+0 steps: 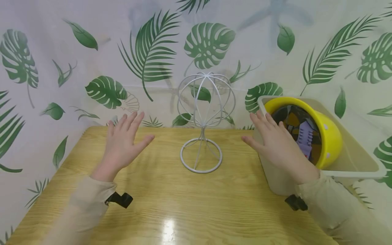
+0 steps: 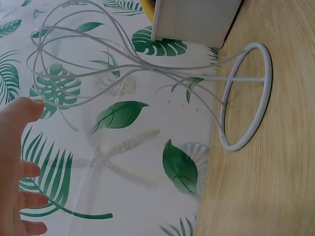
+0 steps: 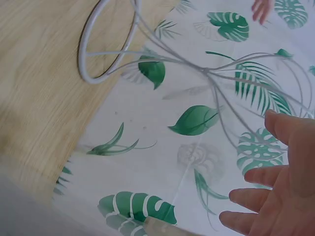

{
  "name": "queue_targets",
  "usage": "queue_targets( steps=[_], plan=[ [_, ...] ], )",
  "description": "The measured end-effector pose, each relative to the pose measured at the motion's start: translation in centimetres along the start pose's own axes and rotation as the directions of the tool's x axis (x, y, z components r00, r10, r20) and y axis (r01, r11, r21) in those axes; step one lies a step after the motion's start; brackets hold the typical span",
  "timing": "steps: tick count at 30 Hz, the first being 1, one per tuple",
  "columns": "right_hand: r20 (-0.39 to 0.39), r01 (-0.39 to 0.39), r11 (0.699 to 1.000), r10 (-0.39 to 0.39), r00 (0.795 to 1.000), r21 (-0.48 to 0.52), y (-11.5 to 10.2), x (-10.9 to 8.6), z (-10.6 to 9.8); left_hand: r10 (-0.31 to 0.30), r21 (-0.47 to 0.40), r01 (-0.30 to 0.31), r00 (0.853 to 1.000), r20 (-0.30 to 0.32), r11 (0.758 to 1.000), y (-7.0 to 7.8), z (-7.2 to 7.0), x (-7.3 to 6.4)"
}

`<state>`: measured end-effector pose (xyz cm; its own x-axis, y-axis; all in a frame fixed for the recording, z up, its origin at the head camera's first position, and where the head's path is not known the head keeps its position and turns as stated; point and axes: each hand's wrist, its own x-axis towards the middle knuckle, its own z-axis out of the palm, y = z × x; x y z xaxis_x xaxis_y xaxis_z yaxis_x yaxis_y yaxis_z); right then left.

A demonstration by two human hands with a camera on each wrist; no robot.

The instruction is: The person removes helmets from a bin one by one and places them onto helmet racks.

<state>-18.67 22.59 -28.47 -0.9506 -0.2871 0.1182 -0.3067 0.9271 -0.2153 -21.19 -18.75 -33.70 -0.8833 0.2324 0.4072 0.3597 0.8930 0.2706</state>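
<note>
We see a white wire stand [image 1: 202, 127] upright on the wooden table [image 1: 171, 190], close to its far edge and roughly midway between the left and right sides; its base ring [image 1: 200, 172] sits flat on the wood, and its rounded wire top rises in front of a leaf-printed covering [image 1: 101, 61] behind the table. Our left hand [image 1: 122, 139] is raised near the table's far left corner, fingers spread and thumb pointing toward the stand, holding nothing. Our right hand [image 1: 275, 146] is raised on the opposite side of the stand, its fingers also spread and its thumb held away from them, likewise holding nothing. Both hands are apart from the wire. At the right side of the table, toward its far corner, we have a beige bin [image 1: 352, 174] with a yellow rounded shell [image 1: 332, 136] tilted inside it, the dark hollow facing us; a purple piece [image 1: 304, 134] lies within that hollow. The right hand overlaps the bin from above, and we cannot tell whether they touch. Below each light sleeve cuff we notice a black wrist mount [image 1: 120, 199].
</note>
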Motion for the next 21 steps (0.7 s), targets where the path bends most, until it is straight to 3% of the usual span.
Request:
queue_targets(
  steps=[6, 9, 11, 13, 16, 19, 21],
  plan=[
    [-0.069, 0.014, 0.996, -0.007, 0.998, 0.093, -0.6, -2.1, 0.4, 0.088, -0.167, -0.105, 0.99, -0.111, 0.98, 1.5, 1.3, -0.7],
    [-0.136, 0.034, 0.99, -0.015, 0.991, 0.137, -0.8, -3.3, 0.7, 0.104, -0.238, -0.131, 0.987, -0.124, 0.962, 2.4, 1.9, -1.1],
    [-0.194, 0.06, 0.985, -0.027, 0.981, 0.163, -0.8, -4.2, 0.8, 0.095, -0.298, -0.12, 0.991, -0.099, 0.947, 3.0, 2.1, -1.3],
    [-0.268, 0.1, 0.981, -0.052, 0.962, 0.169, -0.8, -5.0, 1.0, 0.087, -0.365, -0.104, 0.994, -0.064, 0.925, 3.7, 2.3, -1.5],
    [-0.387, 0.172, 0.972, -0.099, 0.917, 0.157, -0.6, -6.1, 1.3, 0.092, -0.46, -0.088, 0.996, -0.014, 0.884, 4.5, 2.7, -1.7],
    [-0.478, 0.218, 0.965, -0.125, 0.87, 0.144, -0.3, -7.1, 1.4, 0.115, -0.558, -0.078, 0.993, 0.032, 0.826, 5.5, 3.1, -1.7],
    [-0.505, 0.224, 0.963, -0.121, 0.855, 0.15, -0.1, -7.7, 1.3, 0.13, -0.621, -0.065, 0.99, 0.06, 0.781, 6.2, 3.6, -1.6]
  ],
)
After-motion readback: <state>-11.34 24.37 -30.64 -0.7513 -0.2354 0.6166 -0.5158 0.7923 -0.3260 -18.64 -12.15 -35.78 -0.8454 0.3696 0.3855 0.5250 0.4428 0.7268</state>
